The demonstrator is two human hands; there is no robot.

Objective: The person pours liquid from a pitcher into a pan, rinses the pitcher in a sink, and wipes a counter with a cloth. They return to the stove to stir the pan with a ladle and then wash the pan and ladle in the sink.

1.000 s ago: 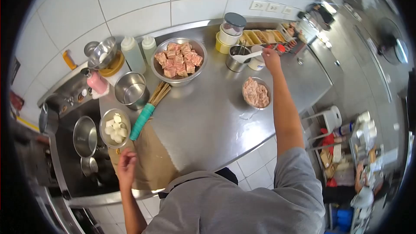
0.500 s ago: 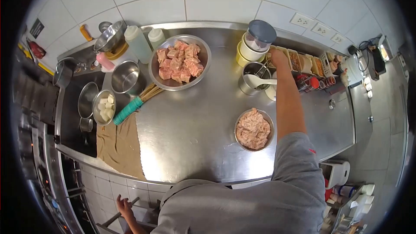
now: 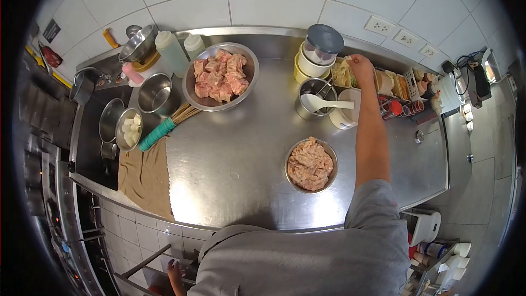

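My right hand [image 3: 359,67] is at the row of ingredient containers [image 3: 386,81] at the back right, fingers closed on something pale that I cannot make out. Just left of it stand stacked tubs with a dark lid [image 3: 324,39], and a metal pot [image 3: 313,89] with a white spoon [image 3: 327,103] across it. A white tub [image 3: 345,111] is under my wrist. Nearer the front sits a bowl of minced meat [image 3: 310,164]. My left hand [image 3: 175,274] hangs low, below the counter's front edge, fingers apart and nothing visible in it.
A large bowl of meat chunks [image 3: 222,77] stands at the back, beside squeeze bottles [image 3: 171,53]. Further left are metal bowls [image 3: 155,93], a bowl of white pieces [image 3: 129,129], a green-handled whisk [image 3: 159,134], a brown cloth [image 3: 145,178] and a sink [image 3: 90,148].
My right hand has lifted and shifted slightly right along the containers, uncovering the white tub. My left hand has moved lower. The view has shifted slightly.
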